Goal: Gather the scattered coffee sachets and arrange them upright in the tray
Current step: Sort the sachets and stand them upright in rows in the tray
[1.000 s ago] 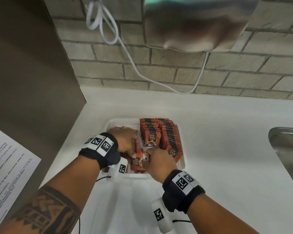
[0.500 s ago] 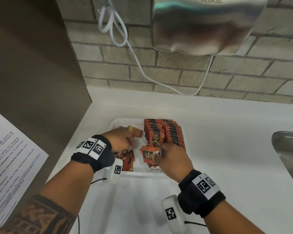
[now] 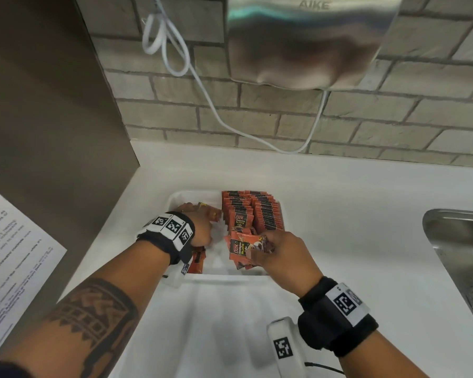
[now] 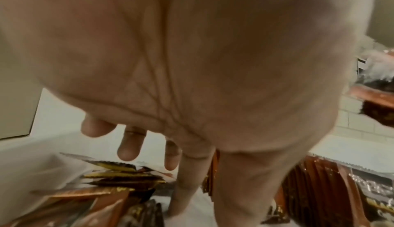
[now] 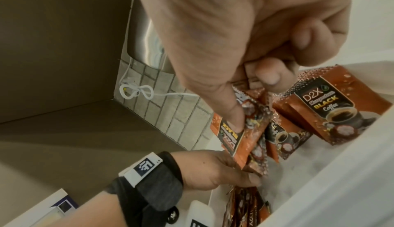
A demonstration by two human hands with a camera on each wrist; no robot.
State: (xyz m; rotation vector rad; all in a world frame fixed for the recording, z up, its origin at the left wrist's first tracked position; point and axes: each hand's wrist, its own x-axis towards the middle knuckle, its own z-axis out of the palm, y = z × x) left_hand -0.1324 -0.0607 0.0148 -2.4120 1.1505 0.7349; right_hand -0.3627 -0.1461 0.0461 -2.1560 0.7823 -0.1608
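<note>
A white tray [image 3: 224, 277] sits on the counter. Orange-and-black coffee sachets stand upright in rows [image 3: 253, 211] in its right half. My right hand [image 3: 260, 249] pinches a small bunch of sachets [image 3: 241, 248] between thumb and fingers, held upright just in front of those rows; the right wrist view shows the bunch [image 5: 251, 139] under the thumb. My left hand [image 3: 201, 227] reaches into the tray's left half with straight fingers [image 4: 181, 180] pointing down at the tray floor, holding nothing. Loose sachets [image 4: 110, 180] lie flat beside it, some [image 3: 198, 261] under the wrist.
A steel sink [image 3: 464, 255] is sunk into the white counter [image 3: 352, 214] at the right. A steel hand dryer [image 3: 306, 42] with a white cable [image 3: 202, 85] hangs on the brick wall. A brown panel [image 3: 52, 132] and a printed sheet [image 3: 11, 255] close off the left.
My left hand let go of the shared bunch and moved farther back into the tray's left half. My right hand carried the bunch right, up to the front of the upright rows.
</note>
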